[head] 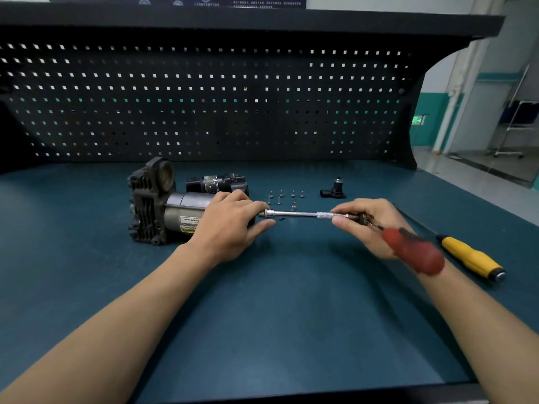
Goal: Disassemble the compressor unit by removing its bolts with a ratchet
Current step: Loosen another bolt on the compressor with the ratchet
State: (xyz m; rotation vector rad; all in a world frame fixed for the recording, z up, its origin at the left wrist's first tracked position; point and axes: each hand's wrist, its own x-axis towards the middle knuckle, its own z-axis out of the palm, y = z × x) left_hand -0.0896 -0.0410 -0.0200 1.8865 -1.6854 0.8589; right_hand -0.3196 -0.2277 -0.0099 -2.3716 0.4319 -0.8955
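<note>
The compressor unit [163, 208] lies on its side on the blue bench mat [262, 316], finned black head away from the hands and steel motor can toward them. We judge it heavy and rigid, a cast body that will stay put under light torque. The round can could roll, so it wants a steadying hand on the can or the ribbed head.

The ratchet [303, 214] runs level out from the can's end face. The left hand [230, 223] curls over that end of the unit and pinches the socket end between thumb and forefinger. The right hand [370, 225] grips the tool near its head, beyond the knurled band, and the red handle [414, 252] juts back toward us. The slim, smooth shaft looks stiff but slippery, so the knurling and handle are the better holds.

Just behind the shaft, beside the unit, removed bolts [281, 196] stand on end. They are small, light and easily knocked.

The left hand hides where the socket meets the unit, so we cannot tell whether it sits on a bolt, or how many bolts remain. The can's label is too small to read. A dark separate part [217, 183] behind the unit is hard to make out.
</note>
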